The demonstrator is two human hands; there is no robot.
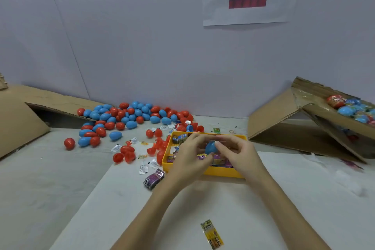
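We hold the blue egg [211, 147] between both hands, just above the yellow tray [223, 174]. Our left hand [188, 156] curls its fingers round the egg from 9 o'clock. Our right hand [237, 148] pinches it from 3 o'clock with thumb and fingertips. From the tray, the pile of red and blue eggs [129, 115] lies at 10 o'clock, the cardboard box [284, 119] at 2 o'clock, and a yellow wrapper [212, 233] at 6 o'clock.

Blue plastic egg [211, 146], closed, held betw. both hands, above yellow tray [223, 172]
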